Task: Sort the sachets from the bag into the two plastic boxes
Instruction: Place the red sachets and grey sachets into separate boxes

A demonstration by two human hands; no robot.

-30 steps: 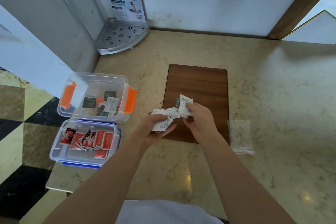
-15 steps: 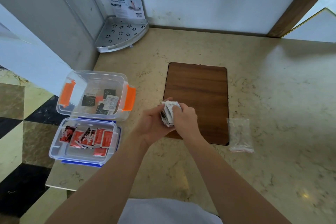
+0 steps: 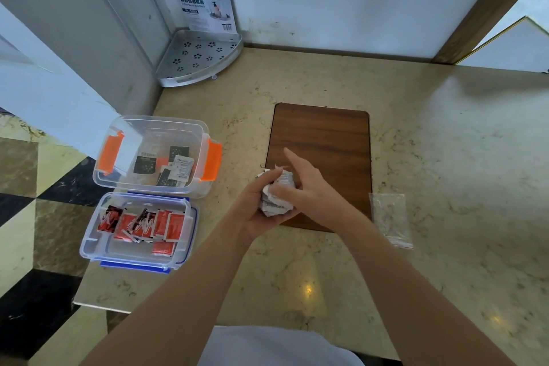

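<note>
Together, two hands are meeting over the near left corner of a dark brown wooden board (image 3: 320,154): the left hand (image 3: 255,208) is cupping a crumpled bundle of white paper sachets (image 3: 276,196) with its fingers curled round them, and the right hand (image 3: 303,187) is pressing on the bundle from the right, thumb on the paper and forefinger sticking out straight. How many sachets are making up the bundle cannot be told.

Two clear plastic boxes are sitting to the left of the hands, touching each other near the left edge of the beige marble tabletop (image 3: 430,163). The farther one, the clear box with orange clips (image 3: 154,128), is holding about three dark sachets and two white ones. The nearer one, the clear box with blue clips (image 3: 89,246), is holding roughly seven red sachets (image 3: 142,224), overlapping too much for a sure count.

One clear plastic zip bag (image 3: 390,217) is lying flat just right of the board, apart from both hands. One silver corner rack (image 3: 196,56) is standing in the far left corner against the wall. Bare stone is stretching wide to the right of the bag, and the tabletop's left edge is dropping off just beside the boxes.
</note>
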